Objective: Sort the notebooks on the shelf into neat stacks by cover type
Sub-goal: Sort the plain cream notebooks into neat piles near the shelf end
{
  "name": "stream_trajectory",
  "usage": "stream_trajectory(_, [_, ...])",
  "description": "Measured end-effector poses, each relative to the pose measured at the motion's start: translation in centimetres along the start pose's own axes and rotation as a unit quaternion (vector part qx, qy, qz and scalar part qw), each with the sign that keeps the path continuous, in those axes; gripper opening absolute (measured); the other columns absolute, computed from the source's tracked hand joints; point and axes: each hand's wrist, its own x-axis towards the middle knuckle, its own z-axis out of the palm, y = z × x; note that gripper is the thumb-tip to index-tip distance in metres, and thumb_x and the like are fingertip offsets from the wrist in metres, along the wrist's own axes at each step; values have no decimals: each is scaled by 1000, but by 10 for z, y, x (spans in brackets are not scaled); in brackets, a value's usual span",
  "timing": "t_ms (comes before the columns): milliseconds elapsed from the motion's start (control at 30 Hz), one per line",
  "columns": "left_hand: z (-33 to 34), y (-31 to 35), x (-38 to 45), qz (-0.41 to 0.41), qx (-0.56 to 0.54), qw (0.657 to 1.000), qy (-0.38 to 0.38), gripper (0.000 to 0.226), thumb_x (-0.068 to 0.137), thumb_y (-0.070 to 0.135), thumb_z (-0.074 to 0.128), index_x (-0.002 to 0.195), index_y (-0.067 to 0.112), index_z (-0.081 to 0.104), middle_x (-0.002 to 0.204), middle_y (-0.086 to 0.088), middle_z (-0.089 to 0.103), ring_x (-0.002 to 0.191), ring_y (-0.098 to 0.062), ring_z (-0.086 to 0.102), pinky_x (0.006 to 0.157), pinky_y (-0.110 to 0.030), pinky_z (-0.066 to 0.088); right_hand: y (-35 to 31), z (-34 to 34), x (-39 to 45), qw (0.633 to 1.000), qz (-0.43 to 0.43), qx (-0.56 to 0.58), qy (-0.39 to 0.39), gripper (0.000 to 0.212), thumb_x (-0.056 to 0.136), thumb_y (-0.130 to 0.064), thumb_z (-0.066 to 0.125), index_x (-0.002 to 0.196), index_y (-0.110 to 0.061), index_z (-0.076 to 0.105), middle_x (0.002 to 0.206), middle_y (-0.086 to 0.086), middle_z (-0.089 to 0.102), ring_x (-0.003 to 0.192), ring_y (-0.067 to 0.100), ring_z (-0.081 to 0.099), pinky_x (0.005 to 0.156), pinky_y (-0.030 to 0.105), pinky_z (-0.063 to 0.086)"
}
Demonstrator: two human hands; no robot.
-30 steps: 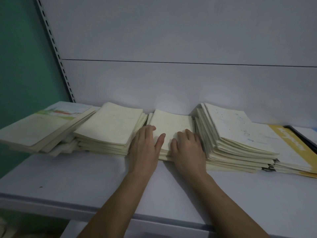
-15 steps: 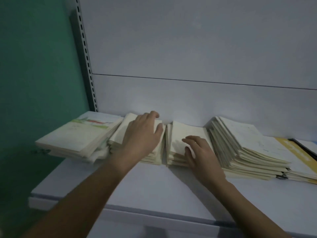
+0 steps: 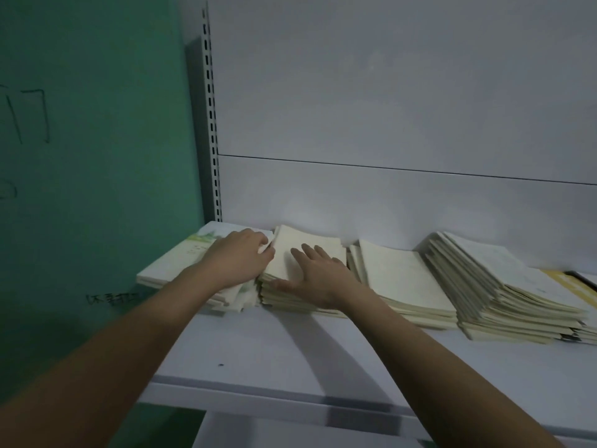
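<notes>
head cam | single view | faces fwd+down at shelf (image 3: 290,357) | close, arm's reach

Notebook stacks (image 3: 403,279) in a row on shelf (image 3: 290,357), against back panel (image 3: 387,195)

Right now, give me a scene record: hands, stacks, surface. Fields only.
surface: white shelf
left hand: fingers curled at the left edge of the plain cream stack, lying over the green-printed stack
right hand: flat, fingers spread, on the plain cream stack
middle stack: plain cream, untouched
fanned stack: slumped, untidy
far right: yellow cover
</notes>
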Motion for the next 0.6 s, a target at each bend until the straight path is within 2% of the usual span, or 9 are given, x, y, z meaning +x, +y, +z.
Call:
stream_trajectory(67, [1, -10, 3, 14, -9, 1000, 7, 37, 96, 40, 38, 102, 16, 65, 113, -3, 63, 106, -24, 58, 91, -39, 46, -1, 13, -1, 999, 16, -12, -26, 89, 83, -78, 35, 149, -19, 20, 156, 5, 22, 141, 29, 21, 111, 51, 23])
stream_trajectory(167, [4, -22, 8, 34, -42, 999, 0, 20, 90, 40, 39, 82, 24, 47, 89, 4, 52, 86, -22, 56, 87, -35, 48, -8, 33, -23, 995, 19, -76, 54, 82, 84, -72, 25, 147, -19, 21, 152, 5, 27, 138, 31, 27, 109, 50, 24])
stream_trajectory(233, [4, -28, 10, 48, -61, 997, -1, 21, 89, 38, 40, 73, 24, 45, 79, 2, 52, 77, -24, 55, 77, -33, 47, -13, 33, -40, 992, 7, -91, 90, 62, 94, -53, 32, 146, -20, 26, 150, 4, 33, 135, 31, 31, 107, 47, 27])
stream_trajectory(300, [2, -28, 10, 51, -93, 994, 3, 32, 90, 32, 42, 62, 18, 40, 63, -2, 48, 61, -23, 45, 61, -31, 36, -13, 27, -49, 993, -13, -67, 100, 51, 98, -33, 43, 146, -22, 31, 149, 2, 38, 134, 28, 35, 106, 43, 32])
stream_trajectory(367, [-2, -21, 11, 41, -126, 991, 6, 36, 93, 29, 43, 59, 17, 40, 59, -3, 44, 55, -20, 38, 56, -29, 27, -12, 13, -50, 994, 17, 32, 107, 41, 101, -28, 43, 141, -24, 43, 135, -1, 54, 123, 25, 48, 97, 35, 40])
stream_trajectory(400, [-4, -15, 11, 38, -145, 989, 11, 37, 95, 31, 43, 61, 16, 44, 60, -4, 47, 55, -20, 40, 55, -29, 28, -12, 5, -49, 984, 46, 109, 130, 33, 102, -30, 41, 133, -23, 52, 118, -6, 63, 109, 23, 56, 87, 28, 44])
stream_trajectory(467, [-12, 0, 15, 37, -236, 971, -1, 42, 98, 43, 41, 72, 12, 53, 71, -6, 57, 63, -21, 53, 63, -31, 43, -14, -15, -42, 946, 102, 238, 194, 26, 103, -33, 39, 110, -22, 62, 88, -11, 63, 85, 20, 59, 74, 28, 47])
stream_trajectory(533, [-23, 14, 20, -13, -426, 899, -103, 57, 96, 58, 38, 98, 5, 61, 94, -8, 69, 85, -24, 68, 83, -37, 54, -20, -35, -34, 925, 100, 265, 253, 29, 103, -35, 37, 104, -23, 63, 84, -5, 65, 80, 20, 61, 72, 36, 48])
stream_trajectory(600, [-38, 22, 23, -50, -615, 750, -238, 67, 93, 63, 41, 120, 3, 54, 111, -21, 67, 98, -33, 69, 85, -42, 57, -30, -48, -27, 925, 65, 246, 284, 29, 103, -36, 36, 111, -27, 63, 89, -6, 68, 81, 16, 62, 70, 33, 48])
